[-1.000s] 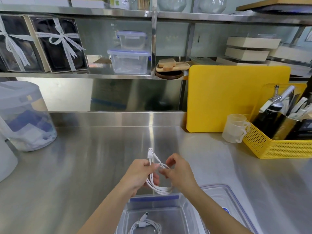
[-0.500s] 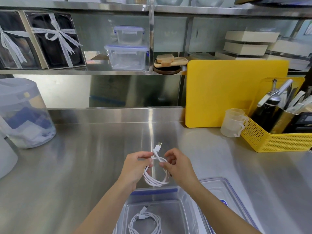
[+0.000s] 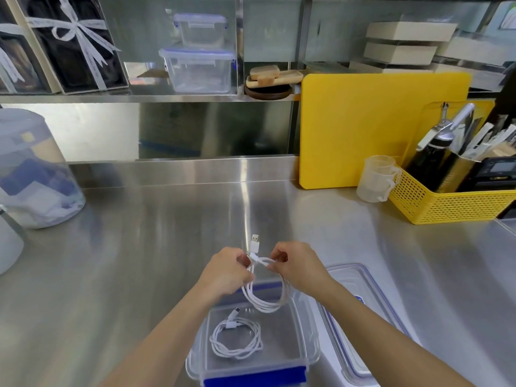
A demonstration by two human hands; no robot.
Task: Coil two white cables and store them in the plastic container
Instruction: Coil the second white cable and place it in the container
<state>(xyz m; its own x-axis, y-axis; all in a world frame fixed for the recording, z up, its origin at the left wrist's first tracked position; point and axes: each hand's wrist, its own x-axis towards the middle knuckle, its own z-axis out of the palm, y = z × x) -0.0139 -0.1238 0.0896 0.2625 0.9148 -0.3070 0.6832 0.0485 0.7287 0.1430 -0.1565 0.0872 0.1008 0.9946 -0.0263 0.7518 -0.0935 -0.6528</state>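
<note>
A coiled white cable (image 3: 265, 301) hangs in loops between my two hands, just above the far end of the clear plastic container (image 3: 308, 339). My left hand (image 3: 227, 270) pinches the top of the coil, with the USB plug (image 3: 255, 243) sticking up beside it. My right hand (image 3: 296, 265) grips the coil's top from the right. A second white cable (image 3: 237, 340) lies coiled on the container's floor. The container stands open on the steel counter (image 3: 125, 261) close to me.
The container's lid (image 3: 363, 311) lies right of it. A yellow basket (image 3: 452, 202) of utensils, a plastic measuring cup (image 3: 377, 178) and a yellow cutting board (image 3: 371, 127) stand at the back right. A large translucent jar (image 3: 30, 174) stands at the left. Shelves above hold boxes.
The view has tilted down, showing more of the container and the cable in it. My hands have shifted the held coil over the container's far end, with the plug now upright.
</note>
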